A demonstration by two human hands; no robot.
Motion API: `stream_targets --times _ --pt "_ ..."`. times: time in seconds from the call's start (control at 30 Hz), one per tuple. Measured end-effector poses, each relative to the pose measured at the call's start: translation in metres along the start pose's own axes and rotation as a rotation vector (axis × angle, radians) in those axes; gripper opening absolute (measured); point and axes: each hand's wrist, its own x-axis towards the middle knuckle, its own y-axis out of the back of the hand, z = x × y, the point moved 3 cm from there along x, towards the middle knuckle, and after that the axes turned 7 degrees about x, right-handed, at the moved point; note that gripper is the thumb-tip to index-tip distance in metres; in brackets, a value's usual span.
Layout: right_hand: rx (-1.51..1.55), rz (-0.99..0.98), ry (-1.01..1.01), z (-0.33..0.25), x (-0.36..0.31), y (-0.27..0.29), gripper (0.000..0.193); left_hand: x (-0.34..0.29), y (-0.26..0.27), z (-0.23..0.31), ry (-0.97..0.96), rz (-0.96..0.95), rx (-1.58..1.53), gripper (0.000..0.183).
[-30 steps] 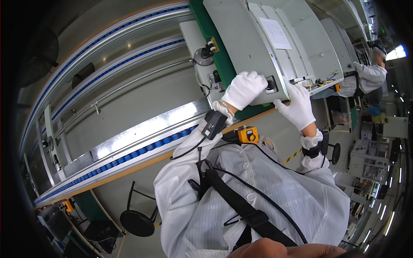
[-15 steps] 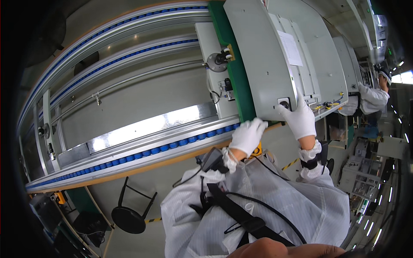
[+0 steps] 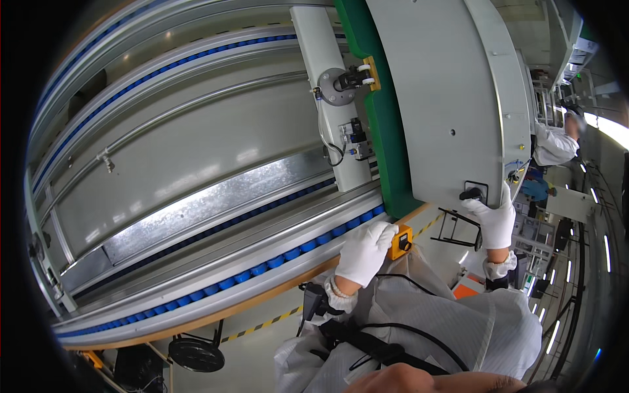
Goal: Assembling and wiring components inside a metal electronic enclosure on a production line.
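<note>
My right hand (image 3: 496, 219), in a white glove, is at the lower right corner of a large light-grey panel (image 3: 445, 92). Its thumb reaches the black latch (image 3: 473, 194) set in the panel, and the other fingers are at the panel's edge, partly hidden. My left hand (image 3: 367, 252), also gloved, hovers over the conveyor's near edge with its fingers curled together. What they hold, if anything, is hidden. A yellow control box (image 3: 401, 242) with a black knob sits right beside its fingertips.
Beneath the grey panel lies a green board (image 3: 391, 131) on the conveyor. Blue rollers (image 3: 282, 259) line the near rail. A grey bracket (image 3: 337, 98) with a wheeled stop stands left of the board. A black stool (image 3: 196, 354) is below; a co-worker's white sleeve (image 3: 557, 145) shows at far right.
The grey panel now hides the cabinet interior and paper sheet seen before. My view has shifted, and both hands appear lower, with the right one still at the latch corner. The yellow box shows more fully.
</note>
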Motion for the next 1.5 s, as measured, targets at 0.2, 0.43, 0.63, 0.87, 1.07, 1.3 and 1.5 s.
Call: stream_targets --times 0.2,0.43,0.63,0.87,1.07,1.3,1.5 --pt "0.038 -0.003 -0.021 0.006 0.003 0.001 0.062 0.012 0.014 -0.008 -0.001 -0.055 -0.170 0.013" --pt "0.084 -0.025 0.012 0.009 0.001 -0.001 0.055 0.024 0.024 -0.013 0.014 -0.150 -0.317 0.015" --pt "0.078 -0.045 -0.032 0.006 -0.003 0.001 0.055 0.034 0.025 -0.011 0.021 -0.141 -0.358 0.019" --pt "-0.086 -0.007 0.032 0.001 -0.001 0.004 0.066 0.031 0.023 -0.012 0.109 -0.138 -0.397 0.016" --pt "0.001 -0.077 -0.026 -0.015 0.005 -0.002 0.073 0.017 0.028 -0.001 0.137 -0.049 -0.412 0.016" --pt "-0.108 -0.004 0.305 -0.005 -0.010 0.018 0.049 0.014 -0.010 0.043 0.052 -0.059 -0.275 0.016" --pt "-0.050 0.129 0.590 0.039 -0.028 0.032 0.032 0.001 -0.045 0.081 -0.024 -0.051 -0.203 0.022"
